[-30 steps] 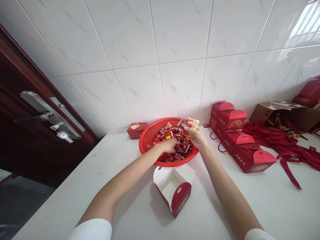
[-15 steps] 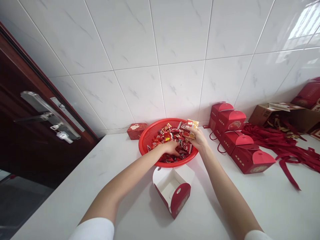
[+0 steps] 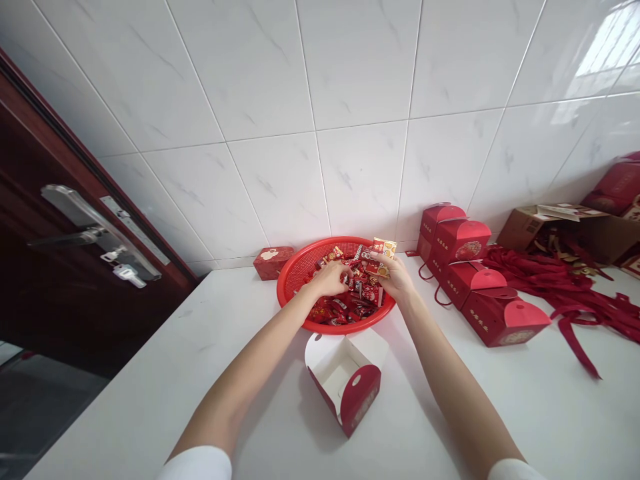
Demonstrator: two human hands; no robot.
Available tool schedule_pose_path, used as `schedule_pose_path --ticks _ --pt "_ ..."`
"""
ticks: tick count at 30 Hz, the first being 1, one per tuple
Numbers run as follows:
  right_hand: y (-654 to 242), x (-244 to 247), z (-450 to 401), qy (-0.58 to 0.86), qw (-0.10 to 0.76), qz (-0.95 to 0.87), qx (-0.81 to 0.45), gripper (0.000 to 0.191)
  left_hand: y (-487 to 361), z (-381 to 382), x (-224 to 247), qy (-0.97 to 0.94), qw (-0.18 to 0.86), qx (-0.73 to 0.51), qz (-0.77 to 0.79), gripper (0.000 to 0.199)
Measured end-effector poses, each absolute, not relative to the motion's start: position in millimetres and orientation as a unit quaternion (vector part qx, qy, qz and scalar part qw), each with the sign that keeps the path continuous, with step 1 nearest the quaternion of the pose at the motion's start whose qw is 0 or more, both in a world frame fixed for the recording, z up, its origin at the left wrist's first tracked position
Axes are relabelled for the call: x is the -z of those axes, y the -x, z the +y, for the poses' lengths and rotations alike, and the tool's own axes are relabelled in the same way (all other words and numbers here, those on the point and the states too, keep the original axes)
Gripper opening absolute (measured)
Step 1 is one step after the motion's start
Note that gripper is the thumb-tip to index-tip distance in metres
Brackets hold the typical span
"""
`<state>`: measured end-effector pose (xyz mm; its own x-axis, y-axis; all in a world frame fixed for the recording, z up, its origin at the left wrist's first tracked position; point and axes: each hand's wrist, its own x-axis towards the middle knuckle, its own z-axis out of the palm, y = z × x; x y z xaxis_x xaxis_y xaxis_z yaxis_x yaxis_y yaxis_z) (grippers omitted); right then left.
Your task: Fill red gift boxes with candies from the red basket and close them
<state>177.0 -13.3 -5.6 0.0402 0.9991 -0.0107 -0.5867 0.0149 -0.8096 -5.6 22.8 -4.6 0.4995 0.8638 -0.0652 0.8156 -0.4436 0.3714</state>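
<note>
A red plastic basket [image 3: 286, 288] holds a heap of wrapped candies [image 3: 345, 308], mostly in red wrappers. Over the heap, my left hand [image 3: 330, 279] has its fingers curled down and pressed together among the candies; what is between the fingertips is hidden. At the basket's right rim, my right hand [image 3: 399, 279] is closed around several small snack packets [image 3: 384, 249] in red and cream wrappers. Just in front of the basket stands an unfolded red gift box [image 3: 361, 399], its flaps up and its white inside bare.
Several closed red gift boxes [image 3: 463, 241] stand in a row at the right by the tiled wall. Dark red ribbons [image 3: 530, 270] and an open cardboard box [image 3: 520, 230] lie beyond them. A small red box [image 3: 273, 263] sits left of the basket. A door [image 3: 45, 267] is at the left.
My left hand has moved left and away from me across the candies, and its fingers have drawn together. My right hand holds the packets in nearly the same place.
</note>
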Motion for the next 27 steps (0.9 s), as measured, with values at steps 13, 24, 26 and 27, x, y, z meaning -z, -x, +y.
schedule_pose_path --ticks 13,24,26,27 --pt "-172 -2 -19 0.312 0.652 -0.29 -0.628 0.028 -6 7 2 -0.834 0.235 0.145 0.478 0.041" --pt "-174 2 -16 0.307 0.652 -0.298 -0.626 0.028 17 27 3 -0.824 0.233 -0.008 0.517 0.019" --pt "-173 1 -16 0.309 0.652 -0.294 -0.627 0.028 18 33 7 -0.82 0.239 -0.055 0.517 0.025" --pt "-173 1 -17 0.312 0.65 -0.291 -0.629 0.027 19 35 10 -0.818 0.244 -0.076 0.516 0.028"
